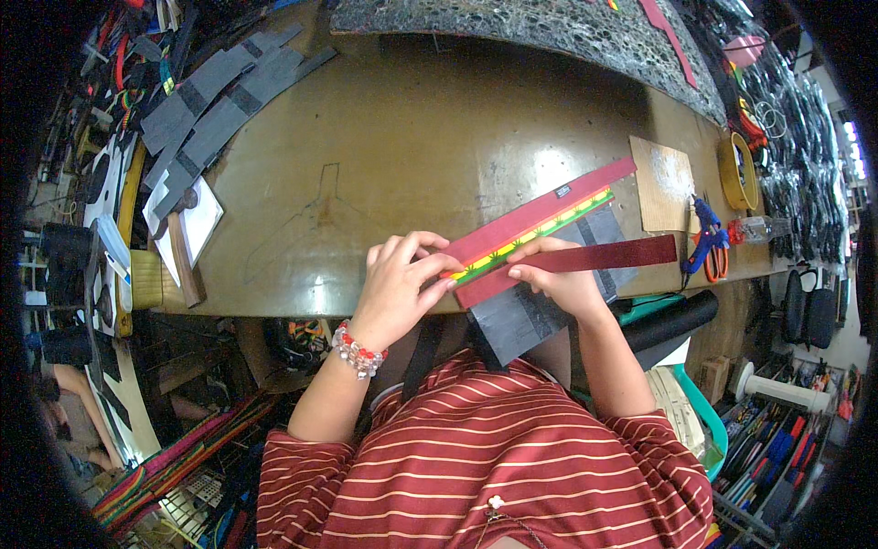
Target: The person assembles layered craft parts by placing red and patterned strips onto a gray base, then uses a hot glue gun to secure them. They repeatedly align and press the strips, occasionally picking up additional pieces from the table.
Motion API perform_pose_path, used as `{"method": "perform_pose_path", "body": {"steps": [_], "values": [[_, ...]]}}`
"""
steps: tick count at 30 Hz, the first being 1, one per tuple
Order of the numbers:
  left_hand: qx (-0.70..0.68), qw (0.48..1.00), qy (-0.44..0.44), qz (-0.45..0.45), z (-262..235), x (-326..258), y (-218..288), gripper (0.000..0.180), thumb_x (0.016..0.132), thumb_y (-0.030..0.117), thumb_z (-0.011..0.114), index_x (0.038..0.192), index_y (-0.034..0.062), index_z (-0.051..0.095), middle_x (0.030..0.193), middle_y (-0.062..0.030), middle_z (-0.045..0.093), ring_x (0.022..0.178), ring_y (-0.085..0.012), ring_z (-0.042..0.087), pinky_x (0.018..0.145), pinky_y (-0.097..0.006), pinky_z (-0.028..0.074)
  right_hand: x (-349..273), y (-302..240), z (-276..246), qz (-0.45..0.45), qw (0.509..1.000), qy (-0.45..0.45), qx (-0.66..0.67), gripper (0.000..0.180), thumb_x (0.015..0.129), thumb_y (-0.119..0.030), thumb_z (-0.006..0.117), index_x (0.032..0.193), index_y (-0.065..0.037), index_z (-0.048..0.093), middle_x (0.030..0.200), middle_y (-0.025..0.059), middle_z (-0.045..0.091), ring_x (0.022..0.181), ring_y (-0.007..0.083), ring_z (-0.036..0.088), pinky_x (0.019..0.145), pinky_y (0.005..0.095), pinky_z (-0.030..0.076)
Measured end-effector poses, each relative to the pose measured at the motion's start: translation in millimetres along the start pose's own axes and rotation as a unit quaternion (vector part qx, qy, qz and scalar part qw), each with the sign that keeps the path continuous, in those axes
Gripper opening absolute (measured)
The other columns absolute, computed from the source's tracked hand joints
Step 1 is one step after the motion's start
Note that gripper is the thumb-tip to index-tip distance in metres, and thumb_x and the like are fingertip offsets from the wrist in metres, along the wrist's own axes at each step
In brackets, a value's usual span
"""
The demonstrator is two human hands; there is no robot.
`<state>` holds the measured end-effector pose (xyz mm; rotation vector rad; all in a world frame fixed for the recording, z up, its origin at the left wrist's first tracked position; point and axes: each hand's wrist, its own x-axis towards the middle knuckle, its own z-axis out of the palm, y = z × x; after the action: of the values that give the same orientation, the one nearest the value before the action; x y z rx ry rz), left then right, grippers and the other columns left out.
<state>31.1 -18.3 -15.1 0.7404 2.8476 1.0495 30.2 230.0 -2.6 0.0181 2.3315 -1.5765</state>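
At the table's near edge, a long maroon fabric strip (540, 209) with a small black label slants up to the right. Along its lower side runs a red, yellow and green ribbon (535, 234) with a leaf pattern. My left hand (400, 279) is closed on the lower left end of this banded piece, thumb and fingertips pinching it. A darker maroon strip (622, 255) passes through my right hand (560, 282), pinched between thumb and fingers beside the ribbon. Whether the two maroon strips are joined is hidden. Beneath my right hand lies a black sheet (512, 325) overhanging the edge.
Overlapping dark grey pieces (229, 105) lie at far left, near a hammer (186, 247) on white paper. To the right are orange-handled scissors (716, 261), a cardboard piece (660, 188), a tape roll (739, 174) and a clear bottle (761, 230). A speckled slab (512, 32) spans the back.
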Motion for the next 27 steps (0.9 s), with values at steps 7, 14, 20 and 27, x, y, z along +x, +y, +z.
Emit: {"method": "perform_pose_path", "body": {"steps": [7, 14, 20, 27], "values": [[-0.004, 1.000, -0.003, -0.004, 0.6, -0.3, -1.0, 0.017, 0.077, 0.022, 0.070, 0.094, 0.0217, 0.070, 0.111, 0.0046, 0.057, 0.094, -0.0143, 0.054, 0.089, -0.037, 0.036, -0.2, 0.3, -0.3, -0.008, 1.000, 0.007, -0.016, 0.018, 0.077, -0.016, 0.077, 0.090, -0.004, 0.070, 0.076, 0.0021, 0.068, 0.066, 0.0085, 0.059, 0.058, 0.0250, 0.048], [-0.006, 1.000, 0.008, -0.005, 1.7, -0.4, -1.1, 0.017, 0.077, 0.024, 0.071, 0.093, 0.0209, 0.069, 0.110, 0.0046, 0.057, 0.092, -0.0143, 0.054, 0.088, -0.037, 0.036, 1.0, -0.8, 3.9, -0.013, 0.999, 0.016, -0.038, 0.016, 0.077, -0.013, 0.076, 0.089, -0.005, 0.070, 0.080, 0.0049, 0.070, 0.076, 0.0115, 0.065, 0.068, 0.0270, 0.051], [0.007, 1.000, 0.022, -0.019, 5.0, -0.3, 5.2, 0.018, 0.075, 0.027, 0.072, 0.092, 0.0199, 0.068, 0.109, 0.0038, 0.056, 0.092, -0.0161, 0.053, 0.087, -0.039, 0.036, 2.3, 2.7, 5.5, -0.043, 0.998, 0.018, -0.034, 0.015, 0.078, -0.011, 0.076, 0.089, -0.004, 0.070, 0.080, 0.0064, 0.070, 0.075, 0.0119, 0.065, 0.068, 0.0278, 0.051], [0.026, 0.999, 0.023, -0.032, 7.9, 0.2, 10.2, 0.020, 0.074, 0.029, 0.073, 0.090, 0.0192, 0.067, 0.109, 0.0025, 0.055, 0.094, -0.0173, 0.052, 0.088, -0.040, 0.034, -2.1, -5.2, 5.0, -0.093, 0.991, 0.021, -0.096, 0.014, 0.079, -0.010, 0.074, 0.090, -0.004, 0.070, 0.082, 0.0095, 0.069, 0.077, 0.0168, 0.066, 0.070, 0.0294, 0.051]]}}
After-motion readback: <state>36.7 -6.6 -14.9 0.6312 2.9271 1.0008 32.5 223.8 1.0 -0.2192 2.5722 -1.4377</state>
